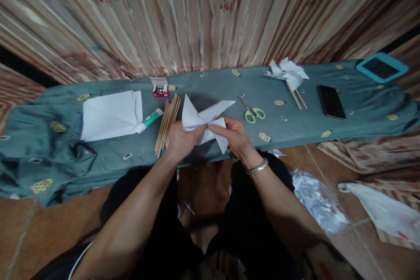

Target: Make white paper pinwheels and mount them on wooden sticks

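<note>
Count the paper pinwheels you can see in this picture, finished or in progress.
2. One paper pinwheel is held between the left hand and right hand at the table's near edge; a finished pinwheel on sticks lies far right. None appear hidden.

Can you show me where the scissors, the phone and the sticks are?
scissors [252, 111]: head view, near the handles.
phone [330, 101]: head view, middle of the dark screen.
sticks [168, 123]: head view, middle of the bundle.
</note>
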The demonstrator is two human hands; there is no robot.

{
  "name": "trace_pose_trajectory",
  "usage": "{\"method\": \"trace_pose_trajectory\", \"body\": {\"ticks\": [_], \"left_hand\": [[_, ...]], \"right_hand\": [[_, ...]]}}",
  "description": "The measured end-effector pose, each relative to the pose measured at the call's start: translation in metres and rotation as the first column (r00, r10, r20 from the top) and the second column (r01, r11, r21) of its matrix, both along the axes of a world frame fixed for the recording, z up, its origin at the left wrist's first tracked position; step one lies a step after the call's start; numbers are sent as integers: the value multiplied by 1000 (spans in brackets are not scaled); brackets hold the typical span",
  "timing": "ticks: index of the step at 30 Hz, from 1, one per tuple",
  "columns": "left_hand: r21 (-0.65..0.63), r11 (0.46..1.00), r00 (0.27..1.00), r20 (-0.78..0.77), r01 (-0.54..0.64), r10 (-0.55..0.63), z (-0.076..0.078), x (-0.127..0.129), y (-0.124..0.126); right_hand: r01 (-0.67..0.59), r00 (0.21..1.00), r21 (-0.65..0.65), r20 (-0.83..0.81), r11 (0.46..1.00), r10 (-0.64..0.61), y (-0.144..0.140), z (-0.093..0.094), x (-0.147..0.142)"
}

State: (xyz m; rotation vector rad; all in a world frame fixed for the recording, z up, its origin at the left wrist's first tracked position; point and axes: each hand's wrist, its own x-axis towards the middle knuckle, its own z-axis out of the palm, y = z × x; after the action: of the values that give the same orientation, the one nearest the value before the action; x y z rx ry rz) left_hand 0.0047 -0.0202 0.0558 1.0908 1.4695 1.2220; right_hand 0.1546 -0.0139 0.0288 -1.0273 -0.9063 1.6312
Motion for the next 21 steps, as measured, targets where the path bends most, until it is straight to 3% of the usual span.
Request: {"method": "trace_pose_trajectory", "body": {"ticks": [6, 13, 21], "left_hand": [[52, 998, 998, -65, 19, -16, -12, 3, 3], [46, 999, 999, -29, -15, 17, -14, 7, 5], [65, 997, 999, -34, 29, -27, -13, 6, 8]], "right_hand": [[103, 995, -13, 15, 995, -102, -1, -6, -3], [145, 989, 28, 15, 989, -146, -3, -7, -6], [142, 990, 16, -16, 990, -141, -2, -8, -7]]}}
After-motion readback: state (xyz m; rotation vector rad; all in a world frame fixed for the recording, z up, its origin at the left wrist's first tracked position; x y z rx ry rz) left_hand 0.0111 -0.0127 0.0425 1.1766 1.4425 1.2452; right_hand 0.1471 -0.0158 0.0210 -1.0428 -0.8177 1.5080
